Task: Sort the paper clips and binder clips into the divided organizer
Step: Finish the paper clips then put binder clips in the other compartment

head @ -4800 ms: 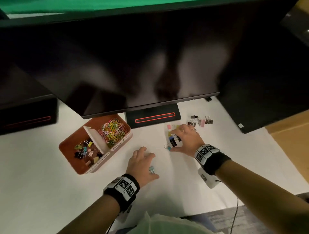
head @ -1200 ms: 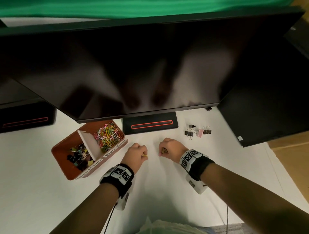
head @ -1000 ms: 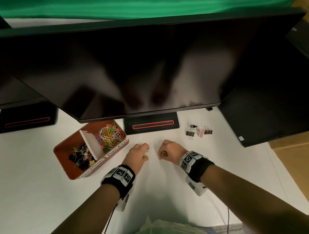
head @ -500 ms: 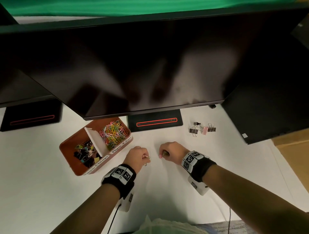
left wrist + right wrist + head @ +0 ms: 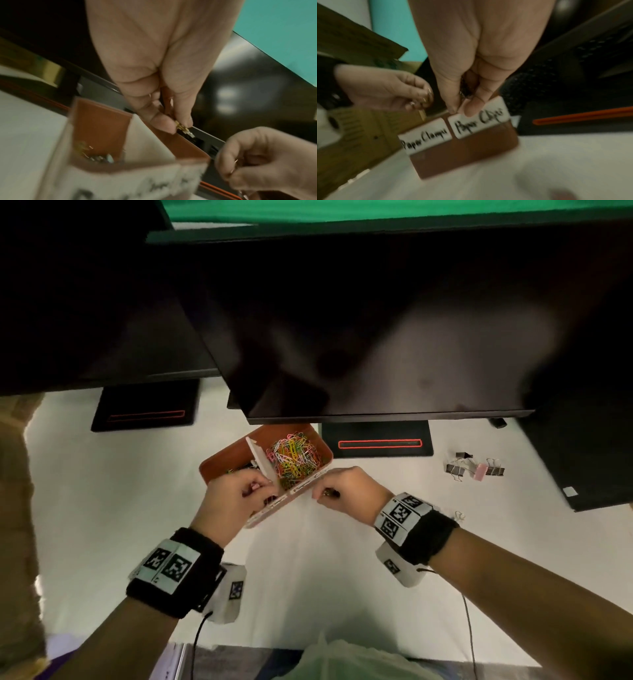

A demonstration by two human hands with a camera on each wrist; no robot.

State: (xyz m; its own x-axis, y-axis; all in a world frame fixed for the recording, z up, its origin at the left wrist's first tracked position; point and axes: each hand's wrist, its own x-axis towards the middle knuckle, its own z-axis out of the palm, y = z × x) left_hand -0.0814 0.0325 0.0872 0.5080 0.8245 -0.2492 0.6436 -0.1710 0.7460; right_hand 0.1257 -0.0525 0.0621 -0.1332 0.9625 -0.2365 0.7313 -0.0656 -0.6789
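The brown divided organizer (image 5: 327,455) stands below the middle monitor, with a white divider (image 5: 262,460). Its right compartment holds several coloured paper clips (image 5: 294,457). My left hand (image 5: 260,491) hovers over the left compartment and pinches a small gold binder clip (image 5: 181,127). It hides most of that compartment, where a few clips (image 5: 96,157) show on the floor. My right hand (image 5: 322,494) is curled round dark binder clips (image 5: 467,89) at the organizer's front right wall, over the "Paper Clips" label (image 5: 481,121). More binder clips (image 5: 476,469) lie loose at the right.
Dark monitors overhang the back of the white table, and their black stands (image 5: 376,443) sit just behind the organizer. A black box (image 5: 582,467) blocks the far right. A small wire clip (image 5: 459,515) lies by my right wrist. Cardboard (image 5: 17,508) borders the left.
Both fists have moved left from the bare table to the organizer, still holding their clips. My left hand now sits over the left compartment and my right hand at the front right wall.
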